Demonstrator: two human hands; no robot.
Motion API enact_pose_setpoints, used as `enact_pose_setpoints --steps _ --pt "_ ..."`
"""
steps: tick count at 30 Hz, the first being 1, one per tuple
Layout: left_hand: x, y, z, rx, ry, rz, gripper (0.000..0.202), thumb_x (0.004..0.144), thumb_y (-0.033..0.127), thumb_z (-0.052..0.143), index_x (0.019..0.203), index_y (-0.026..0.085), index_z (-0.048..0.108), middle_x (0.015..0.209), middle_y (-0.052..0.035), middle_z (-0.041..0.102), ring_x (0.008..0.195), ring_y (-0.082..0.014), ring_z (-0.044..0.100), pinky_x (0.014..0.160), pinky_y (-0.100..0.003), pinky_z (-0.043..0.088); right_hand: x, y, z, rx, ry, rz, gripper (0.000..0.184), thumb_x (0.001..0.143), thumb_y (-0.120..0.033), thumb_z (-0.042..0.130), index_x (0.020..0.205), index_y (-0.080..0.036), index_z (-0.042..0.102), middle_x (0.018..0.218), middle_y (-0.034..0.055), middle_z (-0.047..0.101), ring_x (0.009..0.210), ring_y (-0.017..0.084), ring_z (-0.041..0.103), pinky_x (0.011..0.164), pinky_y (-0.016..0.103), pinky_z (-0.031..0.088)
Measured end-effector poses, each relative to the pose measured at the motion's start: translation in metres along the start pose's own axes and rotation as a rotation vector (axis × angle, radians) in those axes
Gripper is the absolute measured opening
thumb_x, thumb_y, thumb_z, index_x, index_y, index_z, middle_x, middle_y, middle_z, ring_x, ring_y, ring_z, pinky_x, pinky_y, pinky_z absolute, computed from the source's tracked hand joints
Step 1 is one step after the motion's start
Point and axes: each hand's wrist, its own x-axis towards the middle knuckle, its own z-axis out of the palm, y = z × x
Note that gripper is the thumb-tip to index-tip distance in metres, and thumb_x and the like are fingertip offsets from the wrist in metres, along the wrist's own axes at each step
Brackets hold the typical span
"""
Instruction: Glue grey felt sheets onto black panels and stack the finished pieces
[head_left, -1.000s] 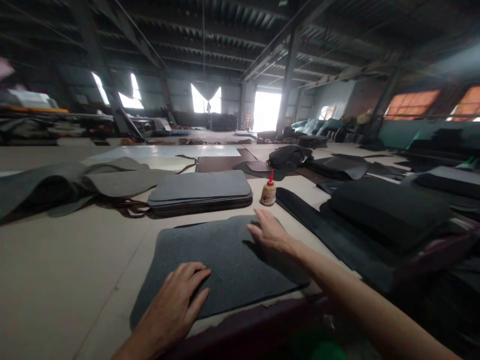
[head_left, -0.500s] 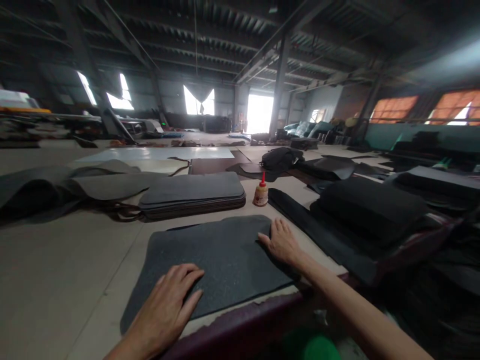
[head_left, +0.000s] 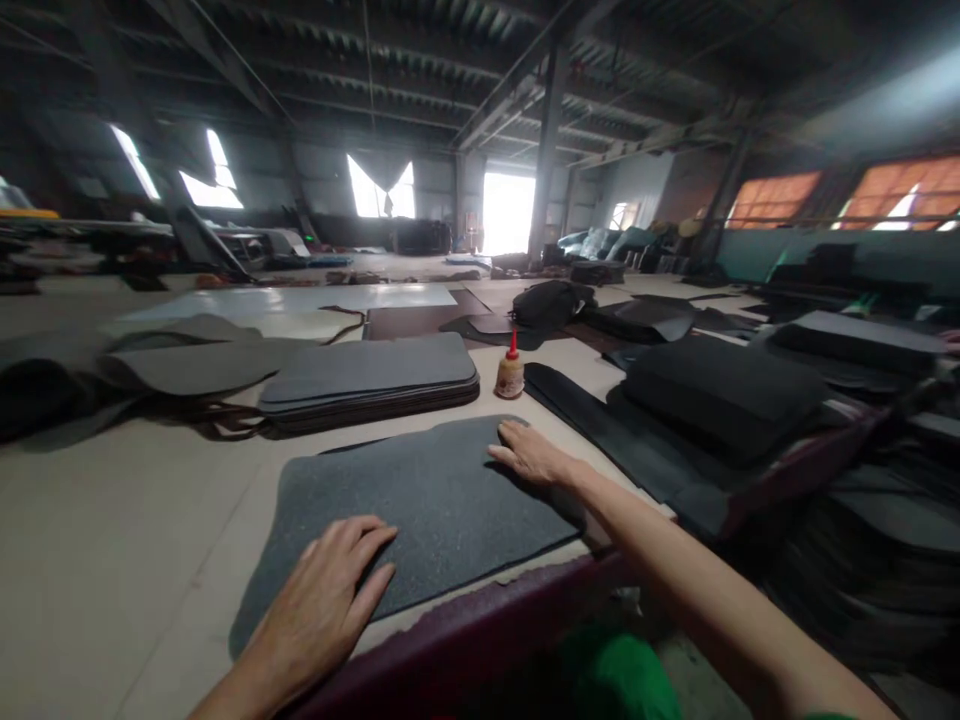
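Note:
A dark grey sheet [head_left: 420,500], cut with rounded corners and looking like a mat piece, lies flat at the near edge of the table [head_left: 172,540]. A dark edge shows from under its far side. My left hand [head_left: 322,590] rests on its near left part, fingers stretched and thumb apart. On the far right corner lies my right hand [head_left: 529,452], its thumb spread from the fingers. Neither hand is closed on anything. Just beyond the sheet stands a glue bottle [head_left: 510,375] with a red pointed nozzle, upright.
A neat stack of similar grey sheets [head_left: 367,375] sits behind on the left, beside loose curled sheets [head_left: 187,362]. To the right are a long dark strip [head_left: 592,430] and a dark pile [head_left: 727,395]. Farther back lies a black bundle [head_left: 551,303].
The whole view has shifted, so things sit slightly farther left and higher. My right hand has slid a little over the sheet's far right corner. My left hand stays on the sheet.

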Motion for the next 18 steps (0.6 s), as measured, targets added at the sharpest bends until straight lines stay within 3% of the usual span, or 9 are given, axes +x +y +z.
enact_pose_setpoints --steps 2,4,8,11,14,18 --pt "0.001 -0.001 0.001 0.001 -0.024 -0.013 0.033 0.098 0.044 0.047 0.125 0.029 0.060 0.126 -0.0056 0.059 0.113 -0.0237 0.057 0.094 -0.041 0.048 0.006 0.009 -0.004 0.002 -0.022 0.034 0.071 0.100 -0.063 0.030 0.145 -0.010 0.043 0.154 0.0212 0.038 0.143 0.031 0.033 0.117 0.045 0.027" --pt "0.002 -0.002 0.002 -0.004 -0.056 -0.019 0.034 0.099 0.044 0.046 0.127 0.029 0.059 0.127 -0.0059 0.058 0.115 -0.0239 0.056 0.096 -0.043 0.047 0.014 0.021 -0.012 -0.003 -0.045 0.074 0.064 0.102 -0.055 0.033 0.142 -0.007 0.047 0.146 0.0247 0.046 0.139 0.033 0.038 0.114 0.048 0.029" --pt "0.002 -0.003 0.003 -0.011 -0.085 -0.023 0.035 0.100 0.045 0.044 0.128 0.028 0.057 0.127 -0.0063 0.057 0.117 -0.0246 0.053 0.098 -0.044 0.045 0.023 0.028 -0.022 -0.002 -0.086 -0.016 0.045 0.104 -0.041 0.037 0.136 -0.016 0.055 0.133 0.0157 0.059 0.132 0.026 0.046 0.115 0.041 0.029" --pt "0.001 -0.004 0.002 -0.018 -0.092 -0.026 0.036 0.100 0.046 0.044 0.128 0.028 0.057 0.127 -0.0065 0.056 0.117 -0.0252 0.053 0.098 -0.045 0.044 0.019 0.015 -0.011 0.005 -0.090 -0.042 0.059 0.102 -0.054 0.035 0.146 -0.016 0.045 0.151 0.0152 0.044 0.142 0.026 0.035 0.118 0.040 0.025" --pt "0.001 -0.002 0.000 -0.032 -0.097 -0.029 0.037 0.100 0.046 0.042 0.128 0.027 0.058 0.127 -0.0072 0.057 0.117 -0.0253 0.053 0.098 -0.045 0.045 0.010 0.013 -0.004 -0.011 -0.073 0.032 0.075 0.099 -0.064 0.033 0.151 -0.010 0.036 0.159 0.0196 0.030 0.147 0.031 0.028 0.117 0.046 0.026" --pt "0.001 0.001 -0.001 -0.029 -0.089 -0.037 0.036 0.100 0.045 0.043 0.127 0.028 0.058 0.127 -0.0066 0.057 0.117 -0.0248 0.053 0.097 -0.045 0.045 -0.005 0.019 -0.023 -0.064 0.001 0.149 0.061 0.103 -0.052 0.030 0.120 -0.002 0.062 0.126 0.0289 0.060 0.126 0.035 0.053 0.107 0.046 0.038"
